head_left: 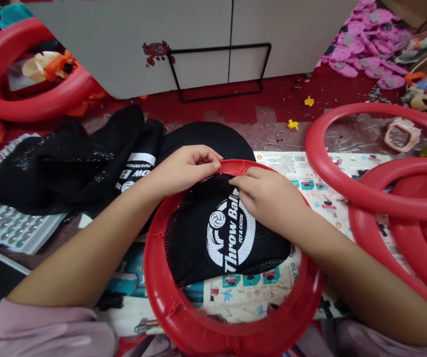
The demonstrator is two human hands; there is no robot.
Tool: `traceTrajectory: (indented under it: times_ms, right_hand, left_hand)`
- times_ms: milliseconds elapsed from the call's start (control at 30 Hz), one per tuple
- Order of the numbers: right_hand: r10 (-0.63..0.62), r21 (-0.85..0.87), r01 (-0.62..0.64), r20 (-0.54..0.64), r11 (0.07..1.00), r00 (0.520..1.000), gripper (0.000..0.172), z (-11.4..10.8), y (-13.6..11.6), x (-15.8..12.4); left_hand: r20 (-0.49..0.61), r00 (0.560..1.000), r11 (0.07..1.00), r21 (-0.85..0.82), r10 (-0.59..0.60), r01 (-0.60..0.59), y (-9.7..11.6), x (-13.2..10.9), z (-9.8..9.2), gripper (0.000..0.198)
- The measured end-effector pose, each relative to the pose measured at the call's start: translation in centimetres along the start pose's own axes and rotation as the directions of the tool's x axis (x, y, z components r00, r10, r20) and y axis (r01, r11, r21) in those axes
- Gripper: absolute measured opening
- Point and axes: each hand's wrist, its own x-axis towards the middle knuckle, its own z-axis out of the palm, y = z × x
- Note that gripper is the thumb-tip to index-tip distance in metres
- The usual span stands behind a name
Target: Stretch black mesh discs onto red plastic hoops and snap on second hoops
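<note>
Mesh cloth [193, 233] lies partway across the near ring [161, 277]; from there, stacked rings [384, 201] sit at two o'clock, bundled cloth [72, 171] (partly over a tray [25, 230]) at ten, a wire stand [220, 48] at twelve.

Red rings [157, 270], heaped pink parts [369, 44] — it's a workshop.

The ring [157, 270] is red, the cloth [191, 233] black with white lettering [231, 238].

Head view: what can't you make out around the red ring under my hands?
All in the head view:
Round red plastic ring: near side cut off by the bottom edge.
Black mesh fabric with white lettering: part hidden by the right hand.
Left hand: exact grip hidden by its own fingers.
White sheet with coloured print: finest text too small to read.
</note>
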Motion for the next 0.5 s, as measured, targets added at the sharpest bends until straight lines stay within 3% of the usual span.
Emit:
traceTrajectory:
  times_ms: [100, 267, 400, 500]
  right_hand:
    - [0.024, 0.144, -0.024, 0.002, 0.989, 1.000, 0.031, -0.5, 0.6, -0.1]
    - [0.054, 0.202, -0.035, -0.087, 0.979, 0.995, 0.034, 0.2, 1.9, -0.3]
    - [0.033, 0.156, -0.002, -0.202, 0.988, 0.979, 0.035, 1.1, 2.5, -0.5]
    - [0.022, 0.113, 0.003, -0.219, 0.994, 0.976, 0.036, 1.3, 2.5, -0.4]
  left_hand:
    - [0.002, 0.991, 0.991, 0.019, 0.131, -0.131, 0.8, -0.3, 0.0, 0.019]
    - [0.118, 0.917, 0.875, 0.275, 0.380, -0.398, 1.2, -0.4, 0.4, 0.020]
    - [0.170, 0.894, 0.816, 0.365, 0.414, -0.447, 0.8, -0.3, 0.8, 0.024]
    - [0.177, 0.882, 0.787, 0.399, 0.437, -0.471, 0.6, -0.3, 0.8, 0.029]
